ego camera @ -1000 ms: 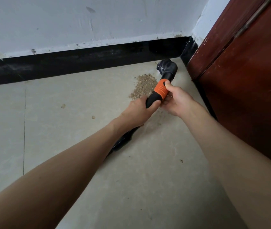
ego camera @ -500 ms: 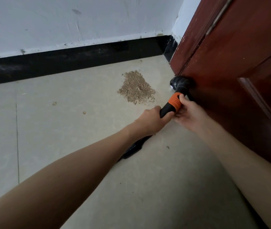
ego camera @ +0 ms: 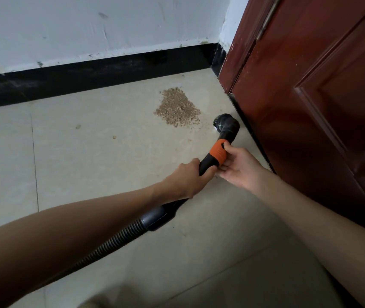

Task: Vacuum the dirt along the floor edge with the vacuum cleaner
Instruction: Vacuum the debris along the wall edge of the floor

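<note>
A pile of brown dirt lies on the beige tile floor near the corner. The black vacuum nozzle with its round brush head rests on the floor just right of the pile, close to the door's foot. My left hand grips the black wand below the orange collar. My right hand holds the orange collar between thumb and fingers. The ribbed hose runs back under my left forearm.
A dark red wooden door stands along the right side. A black skirting board runs under the white wall at the back. Two small crumbs lie left of the pile on the tiles.
The nozzle has come away from the door's foot and now sits on the floor just right of the dirt pile. Both hands keep their hold. The view has pulled back, showing the hose.
</note>
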